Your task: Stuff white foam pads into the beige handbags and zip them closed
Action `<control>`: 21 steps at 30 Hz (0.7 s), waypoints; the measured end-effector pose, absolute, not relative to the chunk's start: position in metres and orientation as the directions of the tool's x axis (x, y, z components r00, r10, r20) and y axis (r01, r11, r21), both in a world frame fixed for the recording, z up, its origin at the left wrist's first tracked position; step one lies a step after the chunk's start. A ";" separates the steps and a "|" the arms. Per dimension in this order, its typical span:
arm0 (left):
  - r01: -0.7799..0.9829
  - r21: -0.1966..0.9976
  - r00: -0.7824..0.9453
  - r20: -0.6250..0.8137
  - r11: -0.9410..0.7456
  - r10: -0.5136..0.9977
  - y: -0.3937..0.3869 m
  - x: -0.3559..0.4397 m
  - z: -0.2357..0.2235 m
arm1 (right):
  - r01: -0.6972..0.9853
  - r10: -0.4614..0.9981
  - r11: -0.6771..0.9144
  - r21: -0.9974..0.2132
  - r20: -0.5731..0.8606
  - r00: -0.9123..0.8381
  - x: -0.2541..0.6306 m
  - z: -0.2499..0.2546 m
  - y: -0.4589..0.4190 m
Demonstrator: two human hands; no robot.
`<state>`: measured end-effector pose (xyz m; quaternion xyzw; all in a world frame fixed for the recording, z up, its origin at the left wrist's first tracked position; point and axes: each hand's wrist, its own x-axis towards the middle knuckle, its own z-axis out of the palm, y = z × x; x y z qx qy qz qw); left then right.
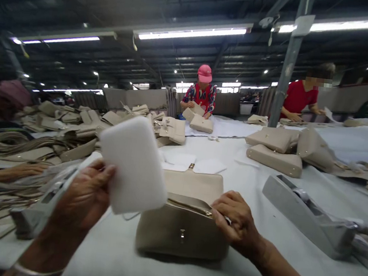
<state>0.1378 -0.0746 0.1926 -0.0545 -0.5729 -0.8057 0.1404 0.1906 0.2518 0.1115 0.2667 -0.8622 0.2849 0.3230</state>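
A beige handbag (pixel 182 235) stands upright in front of me, its flap (pixel 195 183) folded back and its zipped top partly open. My right hand (pixel 236 219) pinches the right end of the bag's top edge, by the zip. Up to the left, my left hand (pixel 88 189) grips a white rounded foam sheet (pixel 134 163) between thumb and fingers. The sheet is tilted and overlaps the bag's left corner in my view. A small metal clasp (pixel 182 234) shows on the bag's front.
Grey tape dispensers (pixel 308 214) stand at right and left. Beige bags (pixel 274 159) lie at right; bag parts and straps (pixel 7 144) pile up at left. A co-worker's arm (pixel 7 175) reaches in from the left. Another person (pixel 202 96) handles a bag across the table.
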 end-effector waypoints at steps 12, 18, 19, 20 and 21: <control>0.090 0.880 -0.980 0.162 -0.467 0.118 0.029 0.130 0.160 | -0.365 -0.194 -0.193 -0.911 0.400 -0.896 0.186 0.147 0.253; 0.092 0.894 -0.973 0.174 -0.438 0.150 0.027 0.138 0.146 | -0.096 -0.309 -0.219 -0.971 0.162 -0.937 0.178 0.163 0.226; 0.142 0.904 -0.974 0.201 -0.403 0.107 0.028 0.139 0.145 | -0.094 -0.321 -0.231 -0.969 0.166 -0.932 0.176 0.166 0.219; 0.218 0.912 -0.967 0.250 -0.346 0.049 0.028 0.141 0.143 | -0.099 -0.315 -0.248 -0.964 0.177 -0.933 0.173 0.169 0.214; 0.309 0.914 -0.948 0.320 -0.263 -0.003 0.028 0.144 0.142 | -0.105 -0.303 -0.260 -0.960 0.185 -0.935 0.171 0.172 0.211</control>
